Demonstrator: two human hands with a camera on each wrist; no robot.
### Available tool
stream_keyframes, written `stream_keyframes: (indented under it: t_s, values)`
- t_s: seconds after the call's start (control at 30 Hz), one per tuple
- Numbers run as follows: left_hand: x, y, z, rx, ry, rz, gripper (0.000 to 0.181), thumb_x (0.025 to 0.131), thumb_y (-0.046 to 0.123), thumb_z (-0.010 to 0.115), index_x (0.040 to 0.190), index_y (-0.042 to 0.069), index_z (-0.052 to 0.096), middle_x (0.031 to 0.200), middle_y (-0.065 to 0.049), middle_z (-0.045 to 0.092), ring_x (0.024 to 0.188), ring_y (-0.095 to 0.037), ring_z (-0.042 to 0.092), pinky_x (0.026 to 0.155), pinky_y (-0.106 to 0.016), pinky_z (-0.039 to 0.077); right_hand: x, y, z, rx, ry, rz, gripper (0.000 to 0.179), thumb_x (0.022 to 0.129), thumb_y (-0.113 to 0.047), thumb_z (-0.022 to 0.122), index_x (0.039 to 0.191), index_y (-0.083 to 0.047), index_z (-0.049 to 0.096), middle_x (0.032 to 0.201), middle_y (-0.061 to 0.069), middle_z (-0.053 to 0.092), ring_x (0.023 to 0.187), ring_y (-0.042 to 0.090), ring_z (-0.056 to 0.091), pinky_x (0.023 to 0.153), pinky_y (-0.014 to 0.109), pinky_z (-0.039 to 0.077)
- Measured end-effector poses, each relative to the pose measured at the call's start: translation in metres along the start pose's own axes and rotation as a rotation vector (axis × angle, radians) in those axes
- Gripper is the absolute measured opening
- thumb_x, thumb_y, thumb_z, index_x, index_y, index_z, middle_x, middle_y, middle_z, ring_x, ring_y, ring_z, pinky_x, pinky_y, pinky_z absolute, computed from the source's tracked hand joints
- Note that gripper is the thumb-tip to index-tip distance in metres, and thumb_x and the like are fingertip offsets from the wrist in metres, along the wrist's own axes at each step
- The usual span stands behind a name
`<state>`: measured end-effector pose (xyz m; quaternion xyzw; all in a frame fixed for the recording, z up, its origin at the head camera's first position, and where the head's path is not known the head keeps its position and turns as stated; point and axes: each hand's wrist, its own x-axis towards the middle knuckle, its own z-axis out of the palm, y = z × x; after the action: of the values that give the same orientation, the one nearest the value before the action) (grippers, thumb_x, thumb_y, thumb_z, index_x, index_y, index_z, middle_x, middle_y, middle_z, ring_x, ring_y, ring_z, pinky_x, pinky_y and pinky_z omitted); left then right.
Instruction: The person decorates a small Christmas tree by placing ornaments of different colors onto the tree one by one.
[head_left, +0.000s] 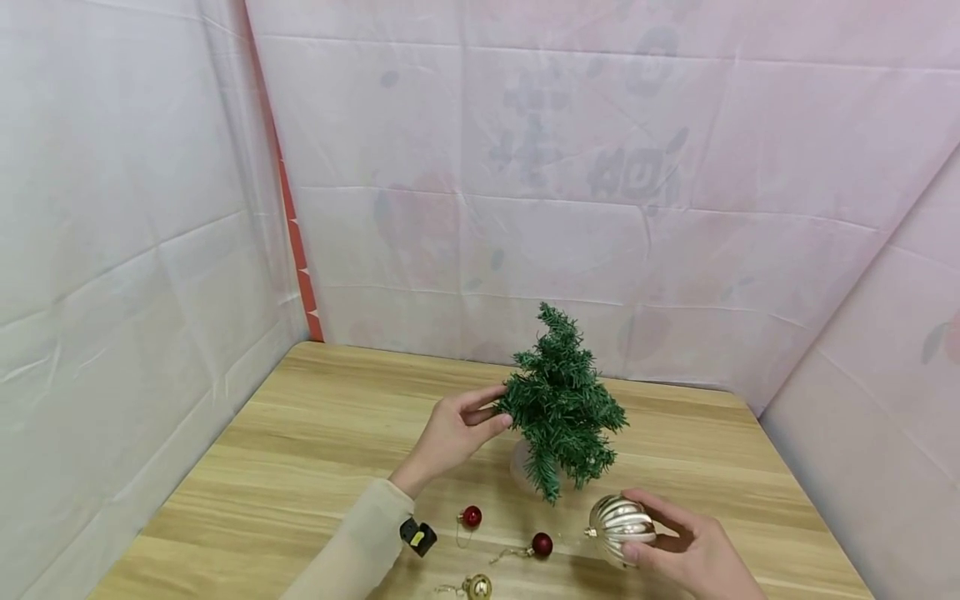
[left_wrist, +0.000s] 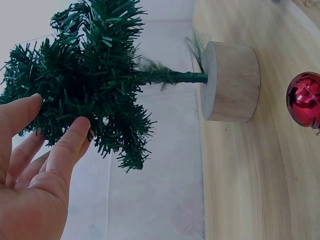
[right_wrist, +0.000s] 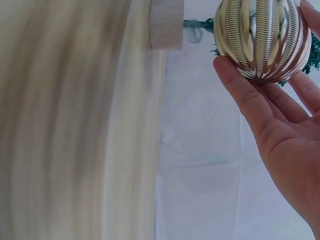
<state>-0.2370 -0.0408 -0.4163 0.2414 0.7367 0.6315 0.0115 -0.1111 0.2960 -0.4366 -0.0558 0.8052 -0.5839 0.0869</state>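
Looks like hanging prep: left hand (head_left: pixel 450 432) loosely spread against the tree (head_left: pixel 562 404), right hand (head_left: pixel 696 550) gripping a bauble (head_left: pixel 618 523) front-right of it, next probably wants a gentle lift.

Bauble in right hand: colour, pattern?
Bauble: shiny pale gold, lengthwise ridged stripes; clearest in the right wrist view.

Left hand (head_left: pixel 461 425): touches the side branches of the small green tree (head_left: pixel 562 404) with its fingertips; pale sleeve (head_left: pixel 352 542) and black wrist device (head_left: pixel 417 537) behind it.
Right hand (head_left: pixel 693 550): grips the large, ribbed silvery-gold ornament (head_left: pixel 621 527) between thumb and fingers, near the tree.
Tree: upright on a pale base (head_left: pixel 522 467).
Small baubles: two red ones (head_left: pixel 472 517) (head_left: pixel 542 545) and a gold one (head_left: pixel 478 587) lie apart before the tree.
Surface: wood-grain table (head_left: pixel 247 492).
Backdrop: creased whitish-pink sheets (head_left: pixel 360 125), a red strip (head_left: pixel 296 242) at one corner.
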Motion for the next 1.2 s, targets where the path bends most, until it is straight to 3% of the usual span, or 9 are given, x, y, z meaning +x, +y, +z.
stream_keyframes:
  t_s: [0.17,0.37,0.57,0.8,1.07,1.2]
  values:
    - [0.0,0.001,0.0,-0.001,0.008,-0.005,0.045,0.093,0.027,0.072,0.136,0.032,0.059,0.144,0.002,0.055,0.124,-0.024,0.06,0.092,-0.029,0.054,0.001,-0.009,0.003,-0.014,0.016,-0.039,0.064,0.086,-0.009,0.077,0.144,-0.002,0.05,0.124,-0.023,0.06,0.103,0.019,0.071,0.08,0.036,0.059]
    - [0.0,0.002,0.0,-0.005,0.009,-0.011,0.046,0.093,0.025,0.072,0.136,0.03,0.06,0.144,0.001,0.055,0.123,-0.023,0.061,0.091,-0.029,0.054,0.004,-0.021,0.007,-0.007,0.06,-0.062,0.06,0.086,-0.009,0.077,0.141,-0.004,0.053,0.131,-0.012,0.061,0.103,0.015,0.071,0.077,0.037,0.06]
    - [-0.001,0.002,0.0,-0.011,0.01,-0.015,0.045,0.092,0.023,0.072,0.136,0.028,0.061,0.143,0.0,0.056,0.123,-0.024,0.061,0.091,-0.028,0.054,0.005,-0.03,0.009,-0.002,0.052,-0.217,0.055,0.088,-0.001,0.073,0.139,0.001,0.053,0.123,-0.012,0.066,0.1,0.019,0.072,0.07,0.043,0.061]
    - [-0.001,0.002,0.001,-0.024,0.011,-0.016,0.046,0.092,0.021,0.072,0.136,0.027,0.061,0.144,-0.001,0.055,0.123,-0.024,0.061,0.091,-0.028,0.054,0.006,-0.04,0.013,-0.038,0.089,-0.321,0.055,0.088,0.003,0.071,0.14,0.0,0.053,0.127,-0.018,0.063,0.096,0.019,0.073,0.071,0.04,0.061]
    - [-0.002,0.005,0.001,-0.009,-0.001,-0.006,0.045,0.093,0.025,0.071,0.137,0.03,0.06,0.143,0.003,0.056,0.123,-0.019,0.061,0.091,-0.029,0.055,0.013,-0.05,0.012,-0.051,0.09,-0.509,0.053,0.085,0.011,0.07,0.135,0.005,0.055,0.132,-0.003,0.063,0.11,0.014,0.068,0.073,0.038,0.06]
    - [-0.007,0.009,-0.005,0.031,0.017,0.024,0.045,0.093,0.031,0.071,0.137,0.029,0.06,0.141,0.004,0.058,0.122,-0.017,0.062,0.09,-0.029,0.056,0.018,-0.055,0.011,-0.046,0.081,-0.547,0.054,0.084,0.013,0.07,0.135,0.006,0.054,0.133,-0.001,0.063,0.115,0.012,0.065,0.076,0.037,0.06]
